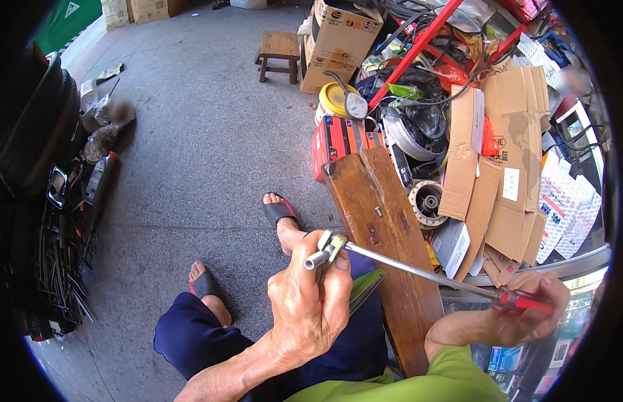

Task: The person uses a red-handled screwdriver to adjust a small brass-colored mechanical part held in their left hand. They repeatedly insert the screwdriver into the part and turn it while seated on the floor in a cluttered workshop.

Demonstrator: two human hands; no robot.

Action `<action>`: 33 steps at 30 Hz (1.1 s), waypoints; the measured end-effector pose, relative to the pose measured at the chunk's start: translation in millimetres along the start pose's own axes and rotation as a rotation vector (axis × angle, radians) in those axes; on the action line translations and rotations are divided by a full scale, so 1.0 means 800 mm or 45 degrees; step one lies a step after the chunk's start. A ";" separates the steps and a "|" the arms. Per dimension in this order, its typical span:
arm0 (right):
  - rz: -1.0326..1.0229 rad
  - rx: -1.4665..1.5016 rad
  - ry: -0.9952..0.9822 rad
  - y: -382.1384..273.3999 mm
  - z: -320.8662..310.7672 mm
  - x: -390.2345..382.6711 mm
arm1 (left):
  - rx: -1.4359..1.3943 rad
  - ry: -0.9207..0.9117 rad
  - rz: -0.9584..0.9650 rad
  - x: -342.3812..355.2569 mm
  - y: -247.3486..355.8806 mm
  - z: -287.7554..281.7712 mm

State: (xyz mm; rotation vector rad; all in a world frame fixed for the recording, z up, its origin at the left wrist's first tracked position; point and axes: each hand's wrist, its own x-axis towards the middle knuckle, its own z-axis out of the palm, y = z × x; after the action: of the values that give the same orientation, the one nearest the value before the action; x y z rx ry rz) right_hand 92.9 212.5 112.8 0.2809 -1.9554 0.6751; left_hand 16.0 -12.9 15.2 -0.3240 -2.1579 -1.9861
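In the head view, the left hand [305, 295] pinched a metal fitting [335, 246] beside the left edge of the table [406, 288]; the right hand [555, 297] was closed around a screwdriver [425, 270], tip hidden. A yellow lid [332, 98] concealed the bucket's [319, 114] contents.

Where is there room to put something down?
The biggest bare patch is floor, between the left-hand scrap pile and the stool and red box. The far end of the bench, beyond the small metal piece, has a little room; nearer, the screwdriver crosses over it. Right of the bench it's crowded with cardboard and jumbled parts.
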 end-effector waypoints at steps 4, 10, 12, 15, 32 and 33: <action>0.008 -0.113 0.152 -0.023 0.054 0.015 | -0.042 0.006 -0.068 0.001 0.001 0.006; 0.018 -0.137 -0.044 -0.010 0.016 0.007 | -0.081 0.045 -0.092 0.001 0.001 0.002; 0.087 -0.049 0.038 -0.001 0.009 0.000 | -0.023 -0.009 -0.067 0.001 0.001 0.000; 0.109 0.013 0.119 -0.002 0.015 -0.002 | -0.037 -0.024 -0.081 0.001 0.001 -0.001; 0.200 -0.025 -0.007 -0.012 0.031 0.010 | -0.073 -0.039 -0.104 0.004 0.000 0.004; 0.209 -0.059 -0.023 -0.014 0.031 0.011 | -0.063 -0.079 -0.132 0.004 0.001 0.001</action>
State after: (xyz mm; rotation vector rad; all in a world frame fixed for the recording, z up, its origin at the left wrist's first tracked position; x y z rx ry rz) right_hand 75.4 189.6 115.8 0.0991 -2.0238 0.7341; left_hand 12.9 -11.8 17.2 -0.2907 -2.2079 -2.1148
